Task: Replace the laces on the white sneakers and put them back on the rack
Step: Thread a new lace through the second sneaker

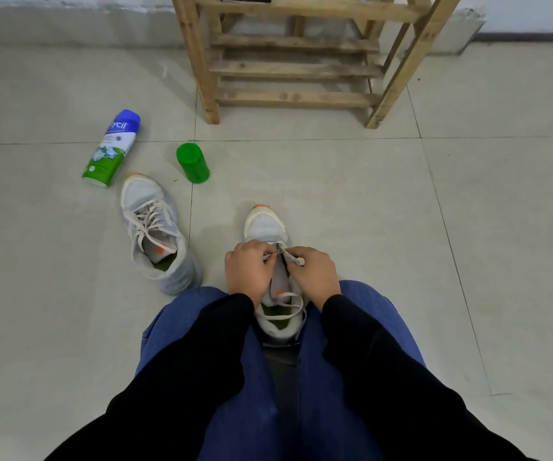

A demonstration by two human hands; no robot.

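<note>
Head view: at lower centre, left hand (247, 266) and right hand (315, 272) pinch the lace (296, 261) over the sneaker (265, 227). Best to pull both ends evenly, keeping it flat.

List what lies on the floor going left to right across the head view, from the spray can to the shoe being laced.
spray can → laced sneaker → green cap → sneaker being laced, with the left hand and right hand pinching its lace.
</note>
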